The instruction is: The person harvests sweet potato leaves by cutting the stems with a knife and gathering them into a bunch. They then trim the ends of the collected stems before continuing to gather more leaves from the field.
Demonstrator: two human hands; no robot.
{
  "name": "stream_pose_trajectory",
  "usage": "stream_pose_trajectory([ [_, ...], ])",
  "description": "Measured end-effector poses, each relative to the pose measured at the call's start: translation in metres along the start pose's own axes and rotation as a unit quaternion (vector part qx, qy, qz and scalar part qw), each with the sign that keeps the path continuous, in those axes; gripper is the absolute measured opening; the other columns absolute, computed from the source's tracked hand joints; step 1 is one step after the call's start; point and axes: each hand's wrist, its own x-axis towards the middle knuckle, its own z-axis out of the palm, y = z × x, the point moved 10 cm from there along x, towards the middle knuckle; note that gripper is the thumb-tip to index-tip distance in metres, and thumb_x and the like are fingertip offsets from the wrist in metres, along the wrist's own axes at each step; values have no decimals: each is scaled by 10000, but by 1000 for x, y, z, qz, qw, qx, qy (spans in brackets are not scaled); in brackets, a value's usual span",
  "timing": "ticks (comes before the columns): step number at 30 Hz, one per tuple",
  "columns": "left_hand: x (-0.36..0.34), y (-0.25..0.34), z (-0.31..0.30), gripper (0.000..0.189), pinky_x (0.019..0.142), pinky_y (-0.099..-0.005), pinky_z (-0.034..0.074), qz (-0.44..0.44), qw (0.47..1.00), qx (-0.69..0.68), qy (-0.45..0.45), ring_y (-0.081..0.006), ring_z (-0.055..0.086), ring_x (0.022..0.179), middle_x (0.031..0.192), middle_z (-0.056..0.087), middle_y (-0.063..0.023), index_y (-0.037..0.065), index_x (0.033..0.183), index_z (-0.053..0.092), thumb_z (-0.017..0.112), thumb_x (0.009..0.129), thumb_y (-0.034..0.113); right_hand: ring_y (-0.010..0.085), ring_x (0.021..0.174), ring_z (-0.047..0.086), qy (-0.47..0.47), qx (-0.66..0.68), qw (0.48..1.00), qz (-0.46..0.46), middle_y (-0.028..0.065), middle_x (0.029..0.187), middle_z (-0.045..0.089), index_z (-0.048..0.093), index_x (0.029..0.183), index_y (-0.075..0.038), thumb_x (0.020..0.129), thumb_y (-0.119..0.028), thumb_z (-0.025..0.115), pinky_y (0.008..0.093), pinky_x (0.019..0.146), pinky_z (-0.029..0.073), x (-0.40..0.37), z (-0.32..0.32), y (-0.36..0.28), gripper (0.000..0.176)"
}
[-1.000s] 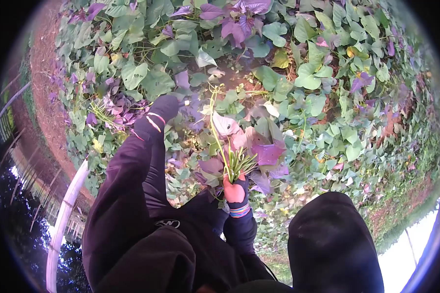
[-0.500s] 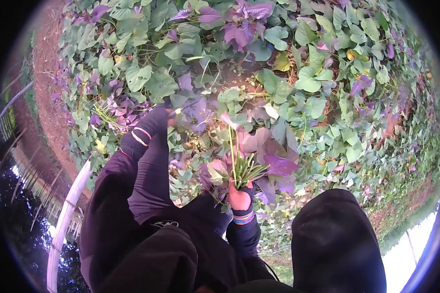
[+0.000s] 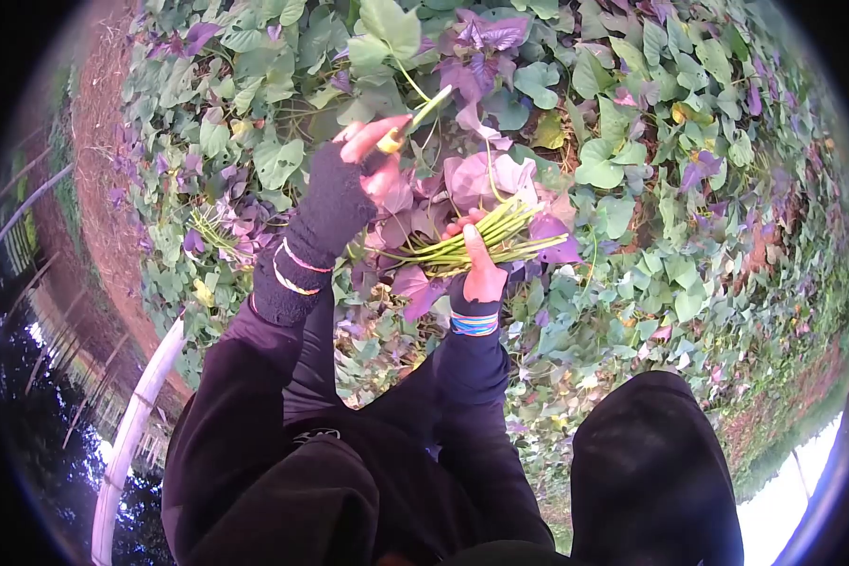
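My left hand [image 3: 373, 160], in a dark fingerless glove, is closed on a green stem [image 3: 430, 108] that slants up to a pale green leaf [image 3: 393, 30]. Something small and yellow shows at its fingertips; I cannot make out what it is. Lower and to the right, my right hand [image 3: 481, 269] grips a bunch of cut green stems [image 3: 486, 236], with the thumb across them. Purplish leaves [image 3: 420, 288] hang from the bunch. The fingers under the stems are mostly hidden.
Low green and purple foliage [image 3: 623, 217] spreads around both hands. A heap of picked stems and leaves [image 3: 222, 231] lies at the left. Bare reddish soil [image 3: 104, 189] and a pale pole [image 3: 141, 415] are further left. My dark-clad knee [image 3: 646, 443] is at the lower right.
My left hand has moved up and right and now holds a leafy stem. My right hand has risen with the bunch, whose stems now lie nearly sideways.
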Motion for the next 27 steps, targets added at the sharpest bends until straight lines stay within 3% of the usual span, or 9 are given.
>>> stream_pose_trajectory([
  [3,-32,46,45,318,638,-357,430,60,967,94,-229,-260,548,723,824,522,-78,121,975,559,588,670,208,176,872,541,-59,-118,990,-43,97,973,542,457,1084,-7,779,-6,488,294,753,450,5,18,-7,307],
  [9,-22,59,42,246,627,-352,419,97,907,60,-406,-231,549,729,770,525,-62,104,857,583,597,680,275,233,865,548,-230,93,945,215,83,964,518,384,1134,14,660,-59,482,393,786,458,-46,70,23,490],
  [11,-21,52,71,177,646,-338,413,41,858,-221,-461,-215,538,773,762,526,-59,92,811,580,584,712,239,227,776,539,-219,279,906,231,54,878,498,441,1027,-49,699,-43,483,505,887,364,-49,81,33,331],
  [13,28,18,78,129,637,-318,420,-76,943,-277,-170,-230,522,757,766,521,-90,74,827,578,587,712,131,180,685,519,-236,305,913,132,39,813,470,450,925,-65,750,-32,464,424,809,405,-27,74,18,178],
  [15,55,-11,87,249,720,-332,424,-48,998,-34,-2,-240,514,834,992,474,-113,90,905,596,629,669,162,138,577,447,-158,184,969,54,37,758,465,459,932,-47,764,-51,482,356,671,437,-6,35,7,169],
  [16,71,-2,95,276,801,-385,399,82,988,79,101,-297,448,975,1118,409,-130,166,912,610,641,639,141,137,570,451,-111,146,983,30,40,733,465,463,969,-36,776,-82,506,347,653,438,2,12,5,203],
  [18,126,-7,139,417,843,-426,385,83,964,246,52,-386,304,1120,1278,267,-100,334,997,570,634,633,141,134,559,451,-61,93,994,-19,45,743,472,465,985,-29,783,-97,520,335,615,434,16,-31,-5,220],
  [23,159,-106,198,264,689,-381,452,28,955,218,-201,-294,513,905,1009,511,-117,146,955,565,562,690,136,144,567,477,37,-78,996,-20,41,714,479,474,969,-32,794,-57,498,299,589,425,26,-91,7,179],
  [27,86,-66,84,203,618,-347,446,95,994,43,36,-278,555,735,777,542,-120,60,866,552,557,663,54,153,599,516,96,-106,988,55,63,752,530,489,965,-43,783,-25,499,285,564,440,32,-105,38,183],
])
